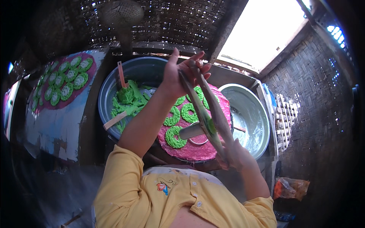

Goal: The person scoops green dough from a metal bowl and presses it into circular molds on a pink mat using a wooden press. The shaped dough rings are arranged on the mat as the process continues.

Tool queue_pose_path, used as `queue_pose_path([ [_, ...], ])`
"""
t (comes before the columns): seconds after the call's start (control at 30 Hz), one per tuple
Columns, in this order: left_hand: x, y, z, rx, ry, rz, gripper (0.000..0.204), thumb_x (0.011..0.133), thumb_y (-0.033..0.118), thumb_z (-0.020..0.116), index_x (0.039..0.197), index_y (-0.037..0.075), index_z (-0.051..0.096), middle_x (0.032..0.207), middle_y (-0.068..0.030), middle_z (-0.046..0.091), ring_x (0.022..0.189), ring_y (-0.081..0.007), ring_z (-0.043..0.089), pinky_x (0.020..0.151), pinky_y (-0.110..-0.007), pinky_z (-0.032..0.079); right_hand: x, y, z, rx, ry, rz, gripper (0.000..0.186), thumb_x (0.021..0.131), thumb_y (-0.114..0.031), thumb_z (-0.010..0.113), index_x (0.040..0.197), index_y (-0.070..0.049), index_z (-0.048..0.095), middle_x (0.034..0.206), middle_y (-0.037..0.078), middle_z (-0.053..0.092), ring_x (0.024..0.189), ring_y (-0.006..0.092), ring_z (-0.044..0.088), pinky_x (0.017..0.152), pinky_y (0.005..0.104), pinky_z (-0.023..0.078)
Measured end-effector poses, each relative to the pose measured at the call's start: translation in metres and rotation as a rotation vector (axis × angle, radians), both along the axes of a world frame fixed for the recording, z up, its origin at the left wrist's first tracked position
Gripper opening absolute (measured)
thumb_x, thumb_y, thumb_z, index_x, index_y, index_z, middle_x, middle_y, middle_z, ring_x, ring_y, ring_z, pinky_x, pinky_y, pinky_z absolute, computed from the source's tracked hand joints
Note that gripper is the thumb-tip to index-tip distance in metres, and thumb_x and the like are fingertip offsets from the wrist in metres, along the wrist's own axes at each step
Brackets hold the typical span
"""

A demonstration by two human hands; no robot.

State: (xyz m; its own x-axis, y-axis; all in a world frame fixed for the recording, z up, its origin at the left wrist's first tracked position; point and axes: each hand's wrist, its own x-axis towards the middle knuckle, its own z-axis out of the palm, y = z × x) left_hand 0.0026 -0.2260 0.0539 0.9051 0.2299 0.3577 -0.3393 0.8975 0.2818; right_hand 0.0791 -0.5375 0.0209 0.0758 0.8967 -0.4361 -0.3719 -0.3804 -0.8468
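The left hand (181,78) has its fingers spread and partly curled at the upper end of a doubled strip (218,112); whether they grip it cannot be told. The right hand (236,155) is clamped on the lower end. The strip spans diagonally above a pink panel (180,151), between the paste basin (103,93) and water basin (264,114).
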Motion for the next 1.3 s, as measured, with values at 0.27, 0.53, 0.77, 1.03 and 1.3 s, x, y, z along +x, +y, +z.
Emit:
queue_pose_path([
  [0.27,0.026,-0.014,-0.061,-0.226,0.169,0.116,0.067,0.088,0.064,0.028,0.108,0.006,0.057,0.059,-0.0002,0.043,0.061,-0.0180,0.049,0.076,-0.040,0.044,0.026,-0.015,0.013,-0.262,-0.230,-0.162,0.059,0.092,-0.051,0.034,0.097,0.004,0.054,0.075,0.014,0.061,0.058,0.0211,0.059,0.049,0.0326,0.047],
  [0.53,0.018,-0.011,-0.074,-0.240,0.270,0.189,0.062,0.088,0.063,0.034,0.096,0.007,0.058,0.052,0.0025,0.039,0.052,-0.0146,0.046,0.067,-0.037,0.046,0.025,0.001,0.015,-0.300,-0.377,-0.046,0.055,0.095,-0.043,0.032,0.082,0.004,0.057,0.064,0.011,0.058,0.050,0.0190,0.056,0.047,0.0314,0.046],
  [0.77,0.020,0.018,-0.064,-0.187,0.219,0.255,0.063,0.088,0.064,0.032,0.093,0.007,0.059,0.050,0.0026,0.036,0.048,-0.0136,0.043,0.062,-0.035,0.044,0.025,0.028,0.006,-0.180,-0.488,-0.080,0.048,0.093,-0.041,0.043,0.077,0.002,0.059,0.056,0.006,0.054,0.043,0.0129,0.050,0.042,0.0267,0.041],
  [1.03,0.042,-0.003,-0.079,-0.312,0.295,0.214,0.065,0.087,0.067,0.029,0.083,0.008,0.058,0.046,0.0039,0.028,0.041,-0.0122,0.036,0.054,-0.031,0.040,0.035,0.015,0.023,-0.366,-0.646,-0.127,0.040,0.092,-0.035,0.045,0.077,0.000,0.059,0.055,0.004,0.053,0.039,0.0098,0.046,0.036,0.0246,0.036],
  [1.3,0.040,-0.016,-0.080,-0.328,0.368,0.217,0.059,0.086,0.067,0.031,0.074,0.012,0.049,0.045,0.0062,0.025,0.038,-0.0093,0.030,0.048,-0.028,0.035,0.031,0.005,0.016,-0.369,-0.575,-0.110,0.044,0.093,-0.039,0.043,0.077,0.000,0.058,0.054,0.004,0.052,0.039,0.0090,0.046,0.035,0.0246,0.036],
])
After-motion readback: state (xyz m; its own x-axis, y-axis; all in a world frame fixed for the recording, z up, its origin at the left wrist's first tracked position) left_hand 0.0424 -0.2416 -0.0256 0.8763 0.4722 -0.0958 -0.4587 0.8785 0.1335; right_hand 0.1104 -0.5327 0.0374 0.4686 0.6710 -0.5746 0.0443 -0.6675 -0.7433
